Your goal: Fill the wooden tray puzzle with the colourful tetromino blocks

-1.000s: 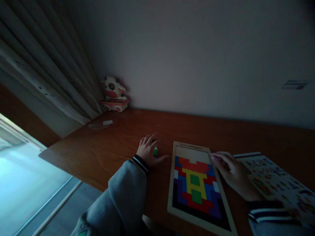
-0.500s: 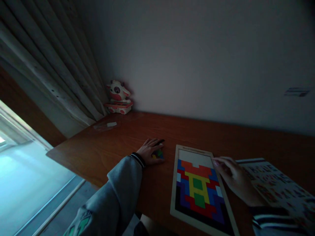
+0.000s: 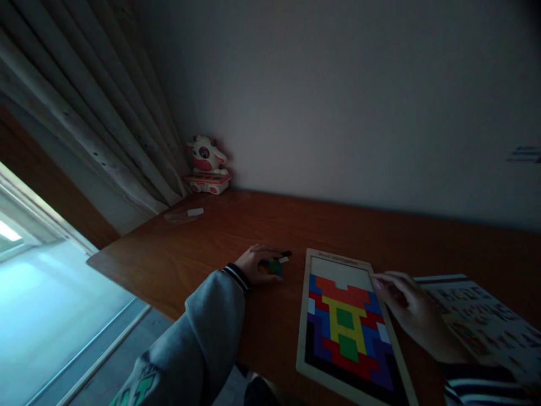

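My left hand (image 3: pixel 256 264) curls around a small cluster of coloured puzzle pieces (image 3: pixel 274 266) on the table. Green, blue, orange, black and white show between thumb and fingers; the palm hides the rest. To its right lies a wooden-framed puzzle board (image 3: pixel 301 338), its lower part filled with red, yellow, green, blue, purple, white and black blocks. A pale bare strip (image 3: pixel 333 272) shows at the board's far end. At the board's right edge, my right hand (image 3: pixel 408 304) has thumb and forefinger pinched together, touching the frame; anything between them is hidden.
A printed sheet (image 3: pixel 477 316) with colourful figures lies partly beneath my right forearm. At the back left corner of the table (image 3: pixel 262 220) stands a cow-shaped toy (image 3: pixel 207 163), with a clear plastic wrapper (image 3: pixel 180 216) in front. The table's left edge faces a bright window.
My left hand's fingers have drawn in around the pieces, and a white piece now shows beside the black one. The right hand stays at the board's edge. The view has shifted slightly.
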A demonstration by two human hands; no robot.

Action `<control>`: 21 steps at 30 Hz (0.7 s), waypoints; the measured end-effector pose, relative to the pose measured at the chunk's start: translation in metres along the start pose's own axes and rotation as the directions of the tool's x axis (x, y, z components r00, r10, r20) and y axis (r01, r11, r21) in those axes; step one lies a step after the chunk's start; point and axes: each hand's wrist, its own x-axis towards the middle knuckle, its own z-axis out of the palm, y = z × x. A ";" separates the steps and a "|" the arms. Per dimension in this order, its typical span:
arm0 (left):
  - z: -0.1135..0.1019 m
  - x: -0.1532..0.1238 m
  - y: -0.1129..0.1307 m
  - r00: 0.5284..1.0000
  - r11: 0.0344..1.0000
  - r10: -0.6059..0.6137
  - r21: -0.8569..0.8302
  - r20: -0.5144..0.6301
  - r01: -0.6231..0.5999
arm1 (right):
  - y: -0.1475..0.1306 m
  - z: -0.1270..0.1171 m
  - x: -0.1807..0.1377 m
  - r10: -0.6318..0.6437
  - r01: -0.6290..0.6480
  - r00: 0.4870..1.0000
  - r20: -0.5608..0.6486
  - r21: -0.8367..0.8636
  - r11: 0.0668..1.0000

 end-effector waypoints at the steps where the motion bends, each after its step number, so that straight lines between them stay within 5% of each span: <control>1: -0.002 -0.001 0.000 1.000 1.000 -0.001 0.023 -0.007 0.001 | 0.001 0.000 0.000 0.000 0.000 1.000 0.001 -0.005 1.000; 10: -0.002 -0.007 -0.001 0.999 0.999 0.030 0.041 -0.013 -0.030 | 0.006 0.001 -0.002 -0.023 0.025 0.999 0.040 -0.046 0.999; 16: -0.003 -0.004 -0.003 0.972 0.980 -0.167 0.080 -0.166 0.182 | 0.007 0.001 -0.003 -0.026 0.028 0.999 0.043 -0.044 0.999; 21: -0.001 0.004 -0.015 0.962 0.965 -0.213 0.116 -0.170 0.234 | 0.004 0.000 -0.004 0.007 -0.005 0.998 0.063 -0.025 1.000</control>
